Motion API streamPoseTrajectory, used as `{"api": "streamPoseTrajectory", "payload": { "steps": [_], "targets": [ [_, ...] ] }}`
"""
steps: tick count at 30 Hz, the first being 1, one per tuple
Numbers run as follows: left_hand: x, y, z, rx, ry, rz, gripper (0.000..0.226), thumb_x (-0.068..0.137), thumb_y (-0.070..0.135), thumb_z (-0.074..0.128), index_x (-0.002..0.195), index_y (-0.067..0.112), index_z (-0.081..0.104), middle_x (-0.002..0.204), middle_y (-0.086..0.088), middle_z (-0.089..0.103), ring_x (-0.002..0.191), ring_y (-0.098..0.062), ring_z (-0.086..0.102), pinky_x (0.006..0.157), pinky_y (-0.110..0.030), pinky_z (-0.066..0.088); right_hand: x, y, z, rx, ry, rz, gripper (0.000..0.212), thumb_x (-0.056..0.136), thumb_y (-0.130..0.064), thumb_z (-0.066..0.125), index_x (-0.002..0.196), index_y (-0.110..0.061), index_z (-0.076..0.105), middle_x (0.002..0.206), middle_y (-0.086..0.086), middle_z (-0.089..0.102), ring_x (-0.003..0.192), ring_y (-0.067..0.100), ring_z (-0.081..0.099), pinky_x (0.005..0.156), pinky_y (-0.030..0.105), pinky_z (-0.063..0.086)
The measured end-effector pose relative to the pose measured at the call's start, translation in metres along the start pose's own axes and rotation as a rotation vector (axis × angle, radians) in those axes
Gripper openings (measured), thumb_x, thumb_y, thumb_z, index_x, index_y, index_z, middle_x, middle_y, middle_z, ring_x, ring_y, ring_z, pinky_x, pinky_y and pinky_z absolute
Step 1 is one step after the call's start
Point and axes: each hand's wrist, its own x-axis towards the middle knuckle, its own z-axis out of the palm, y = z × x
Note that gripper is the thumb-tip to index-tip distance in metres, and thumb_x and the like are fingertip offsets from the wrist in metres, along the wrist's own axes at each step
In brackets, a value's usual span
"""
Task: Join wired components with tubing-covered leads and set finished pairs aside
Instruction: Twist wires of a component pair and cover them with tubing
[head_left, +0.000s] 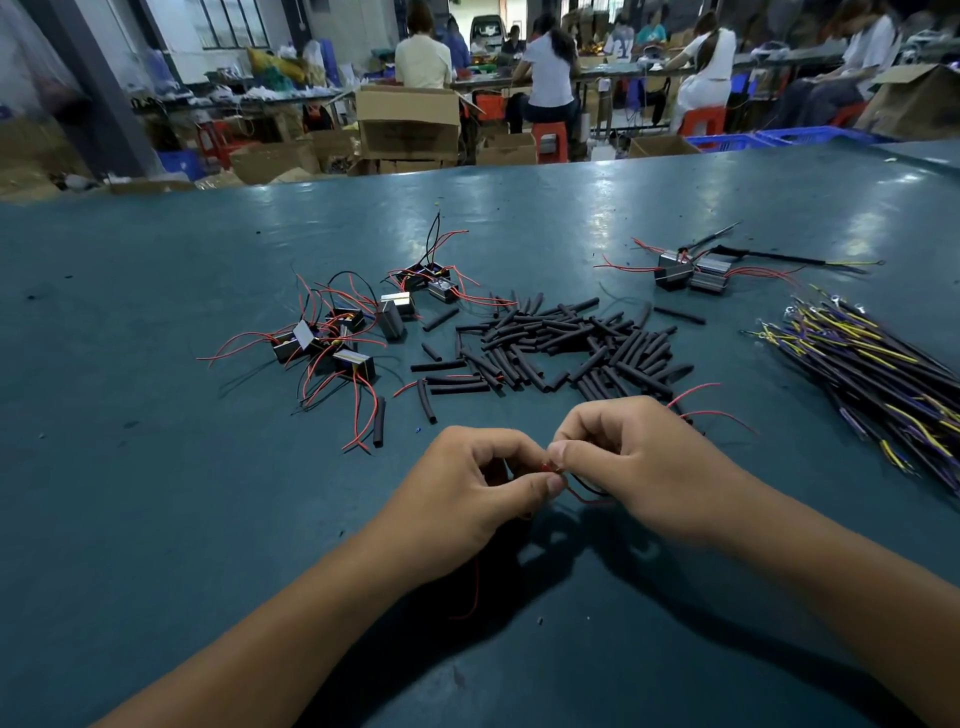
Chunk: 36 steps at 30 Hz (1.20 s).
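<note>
Two hands, left hand (470, 486) and right hand (631, 457), each grip pinching red wires (574, 491), no legible writing

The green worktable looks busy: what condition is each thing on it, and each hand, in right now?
Left hand: pinches thin red wire ends.
Right hand: pinches the same wire ends.
Short black tubing pieces: loose heap, unused.
Small black box components with red wires: scattered, unjoined, tangled.
Grey box components with a long sleeved lead: grouped apart, far right.
Bundle of yellow and purple leads: lying loose.
Green worktable: bears all.
</note>
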Motion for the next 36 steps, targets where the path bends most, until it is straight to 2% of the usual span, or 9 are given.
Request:
{"api": "streamPoseTrajectory", "payload": {
  "steps": [3,6,8,12,19,25,28,31,36],
  "targets": [
    [0.0,0.0,0.0,-0.034,0.002,-0.025,0.011,0.087,0.022,0.075,0.085,0.011,0.073,0.07,-0.018,0.064,0.067,-0.018,0.053,0.067,-0.038,0.043,-0.002,0.001,-0.006,-0.084,0.048,-0.157,0.014,0.094,-0.023,0.063,0.079,-0.024,0.065,0.063,-0.012,0.058,0.056,0.002,0.047,0.055,0.017,0.038],
    [-0.001,0.001,-0.001,-0.04,-0.018,-0.041,0.01,0.089,0.019,0.074,0.085,0.009,0.073,0.072,-0.007,0.064,0.068,-0.017,0.054,0.068,-0.036,0.045,-0.006,0.0,-0.018,-0.467,0.083,-0.484,0.009,0.091,-0.019,0.061,0.099,-0.02,0.065,0.082,-0.016,0.055,0.074,0.0,0.051,0.069,0.011,0.039],
    [-0.002,0.003,-0.001,-0.035,-0.027,-0.052,0.011,0.09,0.017,0.073,0.085,0.008,0.073,0.071,-0.005,0.062,0.068,-0.015,0.052,0.068,-0.034,0.044,-0.006,0.001,-0.023,-0.583,0.051,-0.601,0.015,0.093,-0.021,0.06,0.106,-0.018,0.068,0.09,-0.009,0.056,0.081,0.006,0.053,0.073,0.017,0.043],
    [-0.002,0.005,0.0,-0.026,-0.05,-0.058,0.016,0.091,0.015,0.071,0.076,0.018,0.07,0.065,0.003,0.056,0.063,-0.011,0.045,0.059,-0.026,0.037,-0.005,0.001,-0.023,-0.693,0.032,-0.733,0.018,0.096,-0.028,0.06,0.101,-0.018,0.074,0.092,0.001,0.061,0.082,0.02,0.059,0.063,0.031,0.051],
    [-0.002,0.003,0.0,0.006,-0.068,-0.041,0.024,0.091,0.016,0.072,0.07,0.028,0.068,0.063,0.011,0.054,0.059,-0.006,0.043,0.055,-0.018,0.035,-0.002,0.002,-0.02,-0.748,0.026,-0.785,0.014,0.097,-0.022,0.064,0.092,-0.011,0.072,0.088,0.002,0.061,0.077,0.023,0.059,0.057,0.039,0.052],
    [-0.002,0.002,-0.002,-0.034,-0.117,-0.022,0.013,0.091,0.019,0.072,0.079,0.016,0.071,0.069,0.001,0.055,0.065,-0.015,0.045,0.061,-0.032,0.036,-0.003,0.002,-0.025,-0.816,0.008,-0.84,0.013,0.1,-0.017,0.06,0.099,-0.013,0.072,0.09,0.002,0.063,0.08,0.024,0.059,0.057,0.04,0.053],
    [-0.002,0.002,-0.004,-0.06,-0.145,-0.033,0.014,0.091,0.018,0.072,0.086,0.005,0.072,0.071,0.002,0.059,0.068,-0.013,0.049,0.064,-0.032,0.039,-0.006,0.001,-0.028,-0.867,-0.008,-0.884,0.012,0.095,-0.008,0.063,0.1,-0.015,0.072,0.092,0.002,0.062,0.08,0.023,0.057,0.055,0.036,0.049],
    [-0.002,0.002,-0.005,-0.06,-0.157,-0.032,0.011,0.091,0.016,0.072,0.087,0.005,0.073,0.073,0.004,0.063,0.069,-0.01,0.053,0.066,-0.026,0.043,-0.006,0.003,-0.03,-0.912,-0.016,-0.923,0.018,0.093,-0.002,0.061,0.099,-0.016,0.072,0.094,0.003,0.062,0.081,0.024,0.057,0.054,0.035,0.045],
    [-0.002,0.002,-0.005,-0.072,-0.155,-0.036,0.013,0.088,0.02,0.073,0.079,0.012,0.071,0.071,0.0,0.059,0.069,-0.016,0.048,0.067,-0.036,0.038,-0.004,0.007,-0.028,-0.878,0.001,-0.913,0.015,0.092,-0.001,0.064,0.098,-0.012,0.072,0.091,0.004,0.064,0.079,0.025,0.058,0.054,0.042,0.049]
  ]
}}
